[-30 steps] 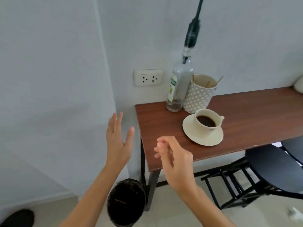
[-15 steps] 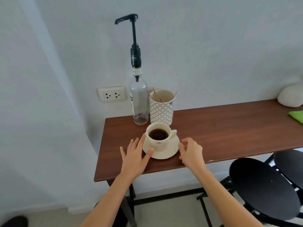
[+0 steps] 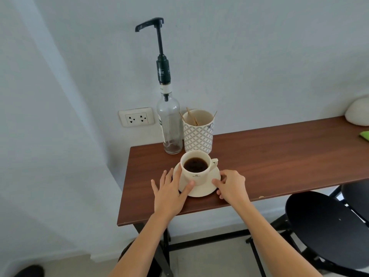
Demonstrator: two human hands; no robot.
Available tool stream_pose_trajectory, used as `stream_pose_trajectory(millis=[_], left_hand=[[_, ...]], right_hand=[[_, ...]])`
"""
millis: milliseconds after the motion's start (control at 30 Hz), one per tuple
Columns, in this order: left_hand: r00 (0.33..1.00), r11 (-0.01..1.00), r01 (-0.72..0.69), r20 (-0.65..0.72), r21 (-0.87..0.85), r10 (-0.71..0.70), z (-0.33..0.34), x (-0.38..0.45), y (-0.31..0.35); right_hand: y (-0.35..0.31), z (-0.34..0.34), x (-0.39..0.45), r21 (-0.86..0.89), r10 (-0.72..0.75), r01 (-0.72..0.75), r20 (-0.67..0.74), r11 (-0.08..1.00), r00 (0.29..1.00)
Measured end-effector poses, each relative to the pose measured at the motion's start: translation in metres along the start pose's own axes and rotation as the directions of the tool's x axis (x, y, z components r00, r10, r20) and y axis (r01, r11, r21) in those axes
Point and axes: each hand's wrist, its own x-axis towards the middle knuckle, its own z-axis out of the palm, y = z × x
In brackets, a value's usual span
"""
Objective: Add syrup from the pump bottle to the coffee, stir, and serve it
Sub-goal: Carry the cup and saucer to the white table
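A cream cup of black coffee sits on a cream saucer near the left front of the brown table. My left hand rests against the saucer's left rim, thumb on its top, fingers spread. My right hand pinches the saucer's right rim. Just behind the cup stands the clear glass pump bottle, nearly empty, with its tall black pump raised and the spout pointing left. To the right of the bottle stands a patterned cup holding several wooden stirrers.
The table stands against a white wall with a power outlet. A black round stool is at the table's front right. A white rounded object and a green item lie at the far right end.
My view swung onto the table and closer. Both hands came down from mid-air and closed in on the saucer, left thumb and right fingers now touching its rim. The cup has not moved.
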Motion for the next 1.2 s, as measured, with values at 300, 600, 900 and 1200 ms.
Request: stream_pose_trajectory(millis=[300,600,900,1200], left_hand=[[0.998,0.998,-0.05,0.029,0.033,0.049,0.001,-0.019,-0.01],[0.986,0.992,-0.113,0.126,0.05,0.106,-0.006,-0.054,-0.017],[0.979,0.982,-0.135,0.133,-0.135,0.153,-0.012,-0.09,-0.022],[0.995,0.697,0.091,0.093,-0.711,-0.036,-0.034,-0.159,0.005]], right_hand=[[0.009,0.01,-0.035,-0.117,-0.039,0.034,-0.044,0.993,0.998],[0.022,0.018,-0.093,0.551,0.093,-0.143,0.117,0.822,0.989],[0.042,0.01,-0.116,0.671,0.097,-0.181,0.161,0.719,0.982],[0.025,-0.018,-0.131,0.626,-0.074,-0.16,0.331,0.763,0.941]])
